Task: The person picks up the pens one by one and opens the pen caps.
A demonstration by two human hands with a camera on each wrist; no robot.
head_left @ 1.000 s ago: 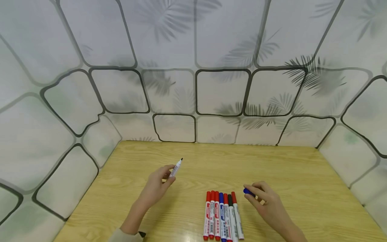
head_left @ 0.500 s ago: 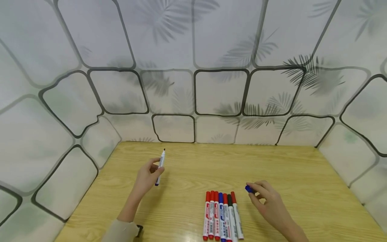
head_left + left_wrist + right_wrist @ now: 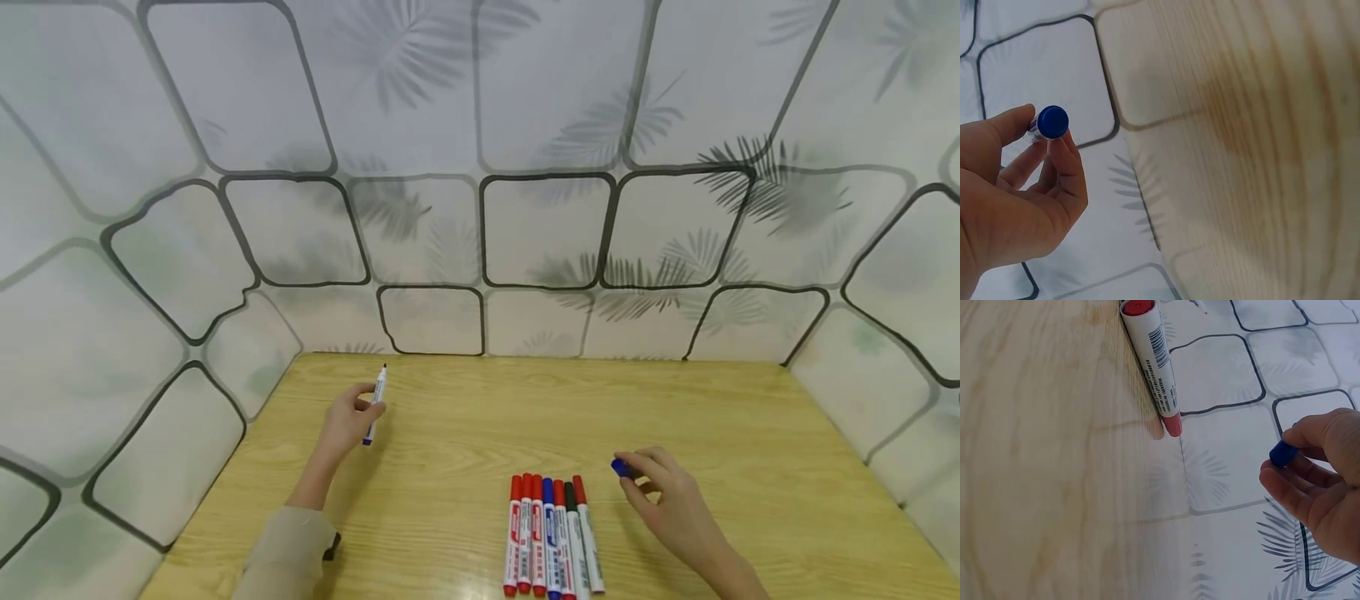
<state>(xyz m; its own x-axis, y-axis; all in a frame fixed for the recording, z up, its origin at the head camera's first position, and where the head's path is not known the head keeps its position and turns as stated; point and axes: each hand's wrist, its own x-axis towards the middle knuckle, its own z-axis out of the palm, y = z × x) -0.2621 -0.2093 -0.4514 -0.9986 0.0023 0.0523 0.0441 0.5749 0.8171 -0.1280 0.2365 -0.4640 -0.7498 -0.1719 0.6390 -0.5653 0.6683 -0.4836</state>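
Observation:
My left hand [image 3: 347, 423] pinches an uncapped white marker [image 3: 378, 398] near the far left of the table, its dark tip pointing up and away. In the left wrist view the marker's blue end [image 3: 1054, 122] faces the camera, between thumb and fingers. On the right, my right hand [image 3: 667, 493] pinches a blue marker cap [image 3: 621, 467] between thumb and fingers; the right wrist view shows that blue cap [image 3: 1283, 453] too. Between the hands lies a row of several capped markers [image 3: 553, 542], side by side, with red, blue and black caps.
The wood-grain table [image 3: 480, 417] ends at a patterned wall covering [image 3: 543, 233] at the back, and similar covering rises at both sides. A red-capped marker [image 3: 1157, 362] from the row is close in the right wrist view.
My left hand has moved left and away from me with the uncapped marker, which now stands more upright in view. My right hand with the cap has barely shifted right; the row is unchanged.

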